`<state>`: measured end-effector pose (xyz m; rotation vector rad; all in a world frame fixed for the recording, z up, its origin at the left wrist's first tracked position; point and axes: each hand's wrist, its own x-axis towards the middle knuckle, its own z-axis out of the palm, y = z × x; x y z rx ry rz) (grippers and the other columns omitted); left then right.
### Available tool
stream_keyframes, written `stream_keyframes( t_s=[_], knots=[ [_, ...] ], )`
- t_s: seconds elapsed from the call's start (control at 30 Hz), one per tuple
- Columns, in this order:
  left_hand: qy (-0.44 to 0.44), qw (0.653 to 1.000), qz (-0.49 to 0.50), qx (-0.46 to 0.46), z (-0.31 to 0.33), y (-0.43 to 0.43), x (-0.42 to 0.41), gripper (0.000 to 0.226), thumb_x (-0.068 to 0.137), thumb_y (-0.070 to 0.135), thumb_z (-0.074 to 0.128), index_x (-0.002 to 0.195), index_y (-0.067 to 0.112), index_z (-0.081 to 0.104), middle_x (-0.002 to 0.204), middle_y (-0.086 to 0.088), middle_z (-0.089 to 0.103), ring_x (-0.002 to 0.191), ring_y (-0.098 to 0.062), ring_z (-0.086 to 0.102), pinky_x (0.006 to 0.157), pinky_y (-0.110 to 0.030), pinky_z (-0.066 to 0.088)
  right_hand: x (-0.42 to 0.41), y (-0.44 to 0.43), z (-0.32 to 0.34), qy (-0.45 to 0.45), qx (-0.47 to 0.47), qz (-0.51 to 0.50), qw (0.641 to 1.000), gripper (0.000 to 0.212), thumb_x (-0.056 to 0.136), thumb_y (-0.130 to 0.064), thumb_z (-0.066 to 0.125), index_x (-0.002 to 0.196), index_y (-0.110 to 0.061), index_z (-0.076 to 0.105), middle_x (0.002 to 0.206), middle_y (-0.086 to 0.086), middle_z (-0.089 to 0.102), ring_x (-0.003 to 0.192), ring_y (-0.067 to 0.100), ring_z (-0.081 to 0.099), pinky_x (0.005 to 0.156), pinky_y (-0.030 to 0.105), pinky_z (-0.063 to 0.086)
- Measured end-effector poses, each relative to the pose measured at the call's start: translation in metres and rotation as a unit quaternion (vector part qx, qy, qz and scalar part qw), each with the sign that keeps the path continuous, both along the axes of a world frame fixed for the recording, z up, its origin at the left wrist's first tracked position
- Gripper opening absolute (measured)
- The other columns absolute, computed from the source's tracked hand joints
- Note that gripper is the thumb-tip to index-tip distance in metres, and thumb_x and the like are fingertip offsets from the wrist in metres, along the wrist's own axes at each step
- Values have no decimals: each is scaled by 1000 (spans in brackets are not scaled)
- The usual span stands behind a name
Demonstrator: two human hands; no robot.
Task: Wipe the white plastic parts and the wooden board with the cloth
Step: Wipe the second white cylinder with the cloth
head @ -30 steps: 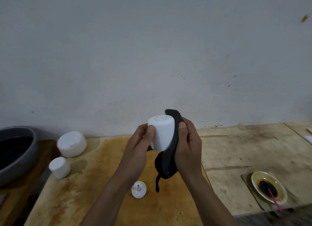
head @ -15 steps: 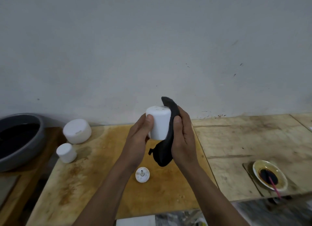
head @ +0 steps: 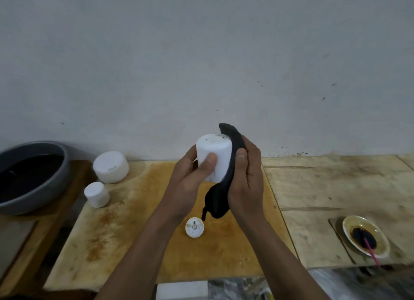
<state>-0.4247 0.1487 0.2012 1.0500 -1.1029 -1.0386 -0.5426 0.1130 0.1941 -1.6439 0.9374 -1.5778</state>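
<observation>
The white plastic cylinder [head: 214,158] is held up above the wooden board [head: 125,223], its closed top speckled with dark flecks. The left hand [head: 190,183] has its grip clenched around the cylinder's left side, thumb across the front; the cylinder's lower end is hidden behind that hand. The right hand [head: 246,181] grips the black cloth [head: 221,187] and presses it against the cylinder's right side, so that side is covered. The cloth's upper tip pokes out above the fingers, and its tail hangs below both hands.

On the board beneath the hands lies a small white cap [head: 194,227] with a pin in its middle. At the board's far left stand 2 more white parts, a wide round lid [head: 111,169] and a smaller cylinder [head: 96,194]. A grey basin [head: 33,176] of dark liquid is cut off at the left edge. To the right, on the desk [head: 336,187], a small dish [head: 365,236] holds dark liquid and a pink stick [head: 370,252].

Compared with 0.5 s ago, the left thumb sits farther across the cylinder's front, and the cloth hangs lower.
</observation>
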Motion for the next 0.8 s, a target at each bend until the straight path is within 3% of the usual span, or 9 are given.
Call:
stream_keyframes(
  t_s=[0.07, 0.13, 0.23, 0.3, 0.4, 0.47, 0.57, 0.67, 0.8],
  knots=[
    [-29, 1000, 4, -3, -3, -1, 4, 46, 84, 51, 67, 128, 36, 63, 125, 9, 72, 117, -13, 67, 91, -27, 57, 2, -2, -1, 2, 21, -3, 1000, 37, 105, -30, 33, 124, -58, 50, 122, -16, 55, 117, 14, 55, 93, 32, 50],
    [-48, 999, 9, 4, -8, -2, 9, 55, 84, 49, 72, 134, 28, 60, 127, 8, 71, 117, -12, 67, 89, -25, 57, -1, -9, -4, 2, 86, 20, 996, 30, 103, -37, 35, 122, -48, 56, 120, -9, 59, 112, 11, 58, 91, 34, 52],
    [-115, 993, 13, 10, -14, -4, 19, 59, 83, 46, 80, 136, 31, 58, 128, 11, 69, 117, -12, 66, 86, -25, 58, -16, -26, -5, 51, 136, 58, 988, 26, 101, -38, 38, 110, -34, 62, 111, -5, 63, 102, 10, 62, 84, 33, 51],
    [-182, 983, 2, 3, -15, -7, 25, 65, 81, 51, 79, 140, 34, 56, 132, 13, 66, 120, -11, 64, 91, -30, 58, -25, -36, 3, 101, 102, 73, 987, 24, 102, -29, 40, 106, -30, 64, 107, -6, 65, 98, 8, 62, 81, 26, 48],
    [-251, 968, 4, -20, -12, -11, 27, 61, 85, 47, 78, 141, 36, 54, 132, 20, 64, 120, -5, 62, 94, -25, 55, -30, -42, 15, 209, -9, 86, 974, 26, 101, -22, 42, 112, -27, 65, 108, -15, 66, 99, 8, 59, 82, 23, 45],
    [-248, 968, 15, -33, -12, -12, 25, 57, 87, 42, 76, 139, 38, 54, 130, 20, 65, 118, -4, 63, 93, -23, 55, -29, -38, 20, 272, -99, 75, 954, 27, 100, -19, 44, 116, -23, 66, 110, -15, 66, 98, 11, 54, 82, 25, 43],
    [-216, 975, 35, -42, -15, -14, 26, 55, 88, 41, 78, 138, 35, 56, 129, 17, 67, 118, -8, 65, 94, -27, 56, -34, -27, 18, 276, -175, 84, 941, 28, 98, -18, 47, 117, -15, 68, 116, -9, 66, 99, 15, 54, 83, 23, 44],
    [-204, 977, 48, -41, -17, -13, 27, 61, 83, 50, 75, 138, 35, 56, 131, 15, 66, 119, -12, 64, 92, -31, 58, -45, -28, 6, 250, -177, 70, 949, 27, 99, -17, 47, 117, -16, 67, 114, -18, 63, 101, 11, 56, 84, 21, 44],
    [-232, 972, 38, -28, -19, -12, 24, 62, 84, 54, 77, 139, 41, 53, 134, 20, 62, 121, -4, 60, 94, -28, 56, -41, -45, 8, 260, -60, 12, 964, 28, 101, -21, 44, 118, -26, 65, 93, -32, 57, 90, 9, 55, 71, 20, 41]
  ],
)
